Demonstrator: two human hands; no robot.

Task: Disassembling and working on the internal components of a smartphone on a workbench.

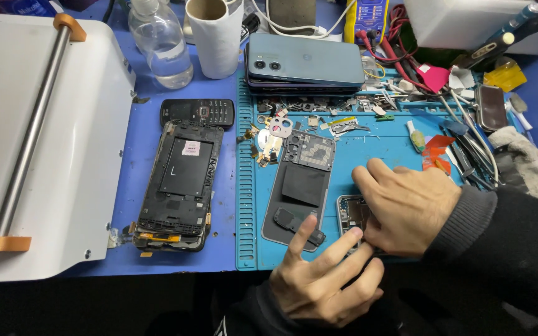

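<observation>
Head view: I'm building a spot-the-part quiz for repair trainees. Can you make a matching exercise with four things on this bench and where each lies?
Things:
1. clear bottle
2. keypad phone
3. stripped phone frame
4. stack of phones

Places:
A. on the bare blue table, just left of the teal mat's left edge
B. at the far end of the teal mat
C. far side of the table, left of the paper roll
D. just beyond the stripped frame's far end

Pairs: 1-C, 2-D, 3-A, 4-B
</observation>
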